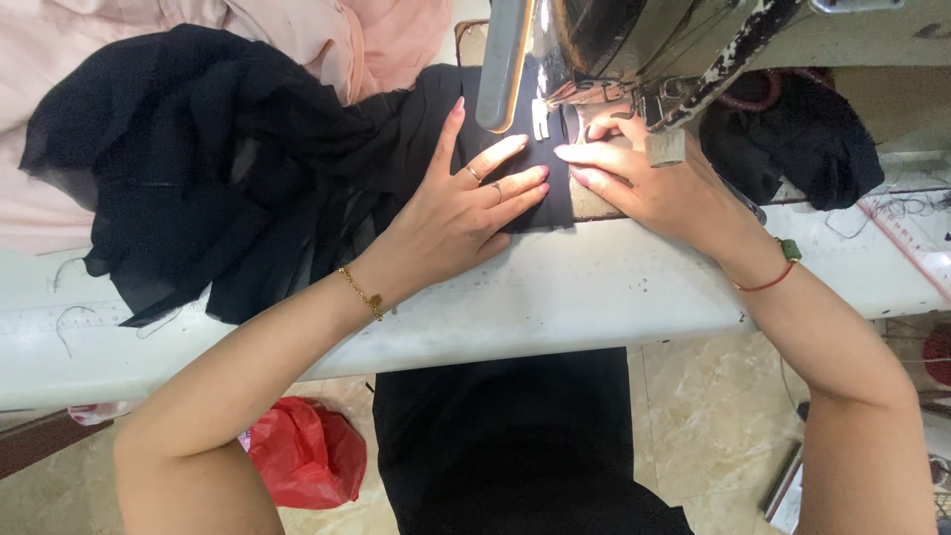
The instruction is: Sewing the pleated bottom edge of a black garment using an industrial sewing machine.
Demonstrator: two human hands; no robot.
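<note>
black fabric (248, 168) | long axis left-right | left hand (466, 208), right hand (644, 178) flat on it

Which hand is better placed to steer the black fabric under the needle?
Probably the right hand: its fingertips press the black fabric beside the presser foot. The left hand lies flat farther back, holding the cloth down.
</note>
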